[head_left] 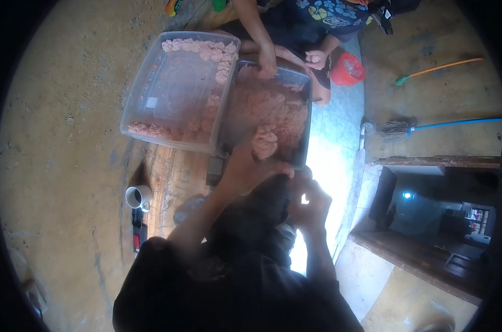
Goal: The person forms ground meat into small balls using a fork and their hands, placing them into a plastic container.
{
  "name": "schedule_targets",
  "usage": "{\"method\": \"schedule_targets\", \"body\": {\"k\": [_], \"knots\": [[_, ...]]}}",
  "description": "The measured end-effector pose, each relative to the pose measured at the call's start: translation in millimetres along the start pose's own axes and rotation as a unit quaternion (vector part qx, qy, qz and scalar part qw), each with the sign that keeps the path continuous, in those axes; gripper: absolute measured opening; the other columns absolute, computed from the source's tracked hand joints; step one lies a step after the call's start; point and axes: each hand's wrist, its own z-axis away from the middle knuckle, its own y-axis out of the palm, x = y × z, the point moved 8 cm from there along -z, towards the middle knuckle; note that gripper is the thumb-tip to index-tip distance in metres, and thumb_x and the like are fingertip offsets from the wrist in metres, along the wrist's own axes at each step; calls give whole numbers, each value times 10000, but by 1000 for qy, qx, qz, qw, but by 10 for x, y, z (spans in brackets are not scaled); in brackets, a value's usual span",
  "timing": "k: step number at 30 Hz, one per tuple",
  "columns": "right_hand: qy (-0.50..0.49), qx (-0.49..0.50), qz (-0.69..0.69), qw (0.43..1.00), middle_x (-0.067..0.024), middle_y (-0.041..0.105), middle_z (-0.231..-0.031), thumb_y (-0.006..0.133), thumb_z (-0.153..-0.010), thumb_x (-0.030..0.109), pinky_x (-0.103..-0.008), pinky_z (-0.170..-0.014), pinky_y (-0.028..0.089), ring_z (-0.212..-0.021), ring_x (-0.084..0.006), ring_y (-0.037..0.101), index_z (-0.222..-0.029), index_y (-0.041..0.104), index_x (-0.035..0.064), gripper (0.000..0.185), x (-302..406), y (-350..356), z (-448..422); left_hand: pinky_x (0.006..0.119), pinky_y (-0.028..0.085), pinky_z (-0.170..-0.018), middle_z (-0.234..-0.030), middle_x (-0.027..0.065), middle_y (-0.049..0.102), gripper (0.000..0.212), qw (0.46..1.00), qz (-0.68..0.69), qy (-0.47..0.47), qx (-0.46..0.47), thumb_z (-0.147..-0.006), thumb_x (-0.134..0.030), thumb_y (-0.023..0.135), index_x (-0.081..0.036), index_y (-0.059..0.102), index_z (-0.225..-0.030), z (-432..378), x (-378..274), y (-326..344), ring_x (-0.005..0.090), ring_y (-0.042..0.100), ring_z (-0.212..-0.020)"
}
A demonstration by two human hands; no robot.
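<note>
My left hand (251, 168) cups a rough lump of ground meat mixture (264, 142) over the near end of a dark rectangular tub (310, 120). More of the pinkish meat mixture (263, 101) lies spread inside that tub. Just off the tub's near right corner is my right hand (311, 203), fingers curled; blur and glare hide whether anything is in it. Left of the tub, a clear plastic bin (172, 89) holds shaped meat balls along its far edge (201, 46), right side and near edge (151, 129).
Opposite me sits a person, one hand (267, 66) in the dark tub and the other (316, 59) holding a small meat lump. A red bucket (347, 70) stands beside them. A mug of dark liquid (139, 197) is at left. A mop (400, 129) is at right.
</note>
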Motion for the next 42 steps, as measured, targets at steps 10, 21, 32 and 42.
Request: {"method": "schedule_targets", "body": {"k": [10,21,32,42], "knots": [[81,112,-199,970,-141,794,-904,666,-917,-140,-306,-679,590,-799,-219,790,-1032,768,-33,188,-219,125,134,283,570,-869,-1079,24,692,510,996,-51,48,54,-802,-38,959,-59,642,-1201,146,-173,24,109,673,-1023],[132,73,-117,982,-106,816,-893,657,-1035,2,-267,-561,547,-624,-115,696,-1140,798,-3,176,-355,-80,-19,282,546,-754,-861,-10,672,249,998,26,-8,-64,-876,-70,909,-29,674,-948,-11,50,-274,101,668,-832],[93,28,-69,993,-89,799,-856,666,-1016,-13,-283,-644,553,-686,-128,718,-1125,778,12,158,-342,248,-161,264,477,-658,-782,-50,597,305,992,66,-62,-91,-896,-145,922,-75,639,-806,-167,-34,-221,49,577,-752],[36,66,-146,986,-106,792,-901,601,-1016,-75,-275,-664,596,-738,-147,738,-1186,737,-5,229,-292,123,-219,245,560,-776,-882,-8,680,344,996,-51,52,-43,-826,-66,952,-40,676,-1031,-124,-58,-360,67,655,-839]]}}
